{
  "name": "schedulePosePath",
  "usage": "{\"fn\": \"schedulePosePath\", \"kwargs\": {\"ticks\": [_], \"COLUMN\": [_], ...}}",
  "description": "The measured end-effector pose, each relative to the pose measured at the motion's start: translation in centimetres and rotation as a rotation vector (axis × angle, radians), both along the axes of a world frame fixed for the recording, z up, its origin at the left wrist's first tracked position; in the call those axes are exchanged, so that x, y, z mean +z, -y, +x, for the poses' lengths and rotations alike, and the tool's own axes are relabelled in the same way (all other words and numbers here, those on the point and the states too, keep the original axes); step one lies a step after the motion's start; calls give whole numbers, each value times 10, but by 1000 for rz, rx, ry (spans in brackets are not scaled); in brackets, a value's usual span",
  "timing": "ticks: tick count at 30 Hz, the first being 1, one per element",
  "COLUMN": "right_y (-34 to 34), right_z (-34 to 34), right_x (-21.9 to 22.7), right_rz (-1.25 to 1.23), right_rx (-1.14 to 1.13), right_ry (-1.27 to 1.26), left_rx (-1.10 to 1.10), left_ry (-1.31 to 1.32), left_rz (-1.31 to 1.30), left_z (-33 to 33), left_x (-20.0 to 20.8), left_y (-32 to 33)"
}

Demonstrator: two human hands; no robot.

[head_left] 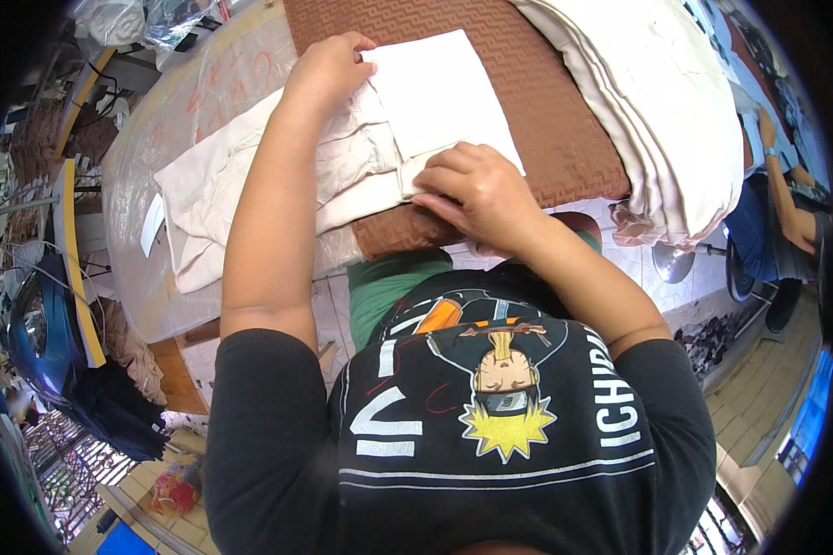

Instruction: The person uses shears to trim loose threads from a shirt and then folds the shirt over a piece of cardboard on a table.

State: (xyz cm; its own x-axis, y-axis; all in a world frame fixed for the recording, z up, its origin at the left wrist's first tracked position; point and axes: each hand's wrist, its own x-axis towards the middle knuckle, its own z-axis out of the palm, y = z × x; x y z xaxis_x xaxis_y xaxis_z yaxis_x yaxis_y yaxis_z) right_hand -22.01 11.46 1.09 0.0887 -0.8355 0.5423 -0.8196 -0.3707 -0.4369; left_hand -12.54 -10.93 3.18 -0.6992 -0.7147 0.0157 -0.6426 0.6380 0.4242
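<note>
A cream-coloured cloth garment (222, 199) lies part-folded in front of me, its left portion wrinkled. On its right side is a smooth white flat piece (449, 92); I cannot tell whether it is cloth or card. At the far edge, where the two meet, my left hand (333, 72) has its fingers closed on the garment. My right hand (477, 190) is at the near edge, its fingers bent and closed over the garment's fold. The fingertips of both hands are partly hidden.
Under the garment lies a brown zigzag-patterned cloth (565, 120), with a plastic-covered surface (171, 120) to the left. A thick stack of cream cloth (657, 102) stands at the right. Beyond it, another person's arm (782, 194) shows. A dark blue motorbike (42, 324) is far left.
</note>
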Motion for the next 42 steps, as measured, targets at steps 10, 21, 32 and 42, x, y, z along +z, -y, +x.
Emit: {"fn": "schedulePosePath", "kwargs": {"ticks": [10,21,32,42], "right_y": [-20,-31,-24,2], "right_z": [-72,-74,-81,-118], "right_x": [26,22,31,34], "right_rz": [418,778,899,683], "right_rx": [-659,-493,-439,-138], "right_ry": [202,379,697,362], "left_rx": [48,-110,-203,-3], "left_ry": [-36,58,-126,-238], "left_rz": [-430,-282,-111,-136], "left_z": [0,-44,-17,-22], "left_x": [11,-52,-29,-42], "left_y": [-32,-126,-191,-193]}}
